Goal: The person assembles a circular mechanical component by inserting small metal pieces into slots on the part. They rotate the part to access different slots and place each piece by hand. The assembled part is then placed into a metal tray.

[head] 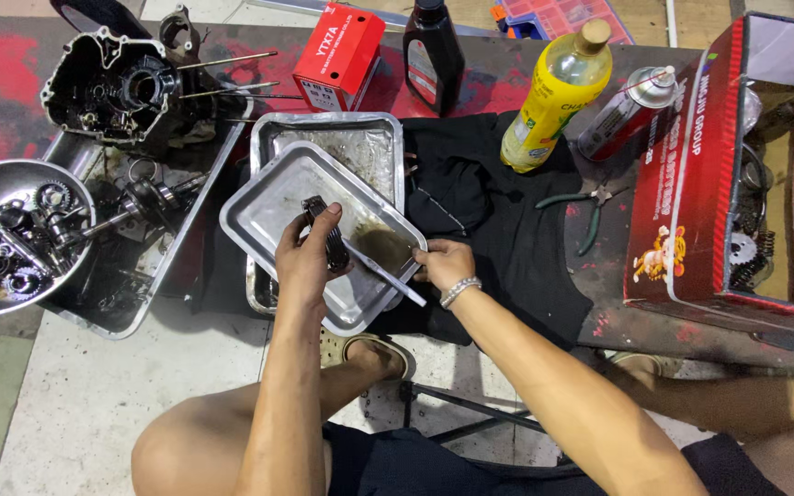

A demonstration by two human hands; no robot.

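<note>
Left hand (310, 253) clamped around a dark ridged metal part (328, 234), held over the shallow silver metal tray (268, 197). Right hand (443, 264) pinches that tray's near corner, tilting it atop a second tray (369, 129). Black cloth (498, 220) alongside, yellow bottle (558, 96) behind.

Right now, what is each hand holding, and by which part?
Left hand grips a dark metal part around its middle, over the tilted steel tray. Right hand holds that tray by its near right rim.

The dark part (331, 237) is half hidden by the left hand (308, 260) — the red carton (737, 174) is cut off at the right edge.
</note>
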